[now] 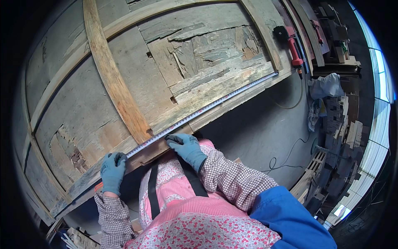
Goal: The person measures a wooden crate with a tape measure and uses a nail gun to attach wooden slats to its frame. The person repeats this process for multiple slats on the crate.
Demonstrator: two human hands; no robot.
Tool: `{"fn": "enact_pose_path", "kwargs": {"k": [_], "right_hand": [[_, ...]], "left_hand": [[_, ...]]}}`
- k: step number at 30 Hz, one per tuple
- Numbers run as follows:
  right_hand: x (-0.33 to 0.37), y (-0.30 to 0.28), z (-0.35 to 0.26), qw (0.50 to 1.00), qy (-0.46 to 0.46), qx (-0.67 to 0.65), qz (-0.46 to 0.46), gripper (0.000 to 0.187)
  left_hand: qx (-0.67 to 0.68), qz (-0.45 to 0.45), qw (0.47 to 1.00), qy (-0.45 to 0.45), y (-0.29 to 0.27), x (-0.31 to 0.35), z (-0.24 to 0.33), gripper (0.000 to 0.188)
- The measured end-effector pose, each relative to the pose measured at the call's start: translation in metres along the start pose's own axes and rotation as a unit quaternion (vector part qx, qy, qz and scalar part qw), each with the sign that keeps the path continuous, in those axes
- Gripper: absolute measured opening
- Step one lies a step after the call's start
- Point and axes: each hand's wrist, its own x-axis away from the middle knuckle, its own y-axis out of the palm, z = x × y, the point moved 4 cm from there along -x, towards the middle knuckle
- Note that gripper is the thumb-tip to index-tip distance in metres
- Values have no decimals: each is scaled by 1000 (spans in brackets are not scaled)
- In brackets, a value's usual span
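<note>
A long white tape measure blade (199, 111) lies stretched along the near edge of a wooden panel (159, 95). My left hand (113, 172), in a blue-grey work glove, is closed at the blade's near left end. Something orange (98, 186) shows beside that wrist; its shape is mostly hidden. My right hand (187, 148), gloved alike, rests at the panel's front edge just below the blade. Its fingers are curled together, and what they grip, if anything, is hidden. Under the blade's left part ends a wooden batten (118, 91) running across the panel.
A red and black power tool (293, 47) lies on the panel's right end, its hose (292, 106) hanging down. A second red tool (317, 31) sits behind it. Stacked timber (346, 137) and a crumpled plastic bag (327, 86) stand at the right. A cable (286, 159) trails over the floor.
</note>
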Motion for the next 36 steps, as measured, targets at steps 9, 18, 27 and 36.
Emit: {"fn": "enact_pose_path", "kwargs": {"k": [9,18,27,36], "right_hand": [[-3,-5,4,977,67,-199,-48,29],[-8,1,14,994,26,-98,-26,30],[-11,-1,22,997,21,-72,-31,28],[-12,1,24,996,22,-84,-30,27]], "left_hand": [[-20,-38,999,-33,-10,-31,-15,22],[3,-44,999,-22,-12,-38,-16,22],[53,-69,995,-50,0,-54,-33,23],[45,-85,995,-25,-10,-53,0,25]]}}
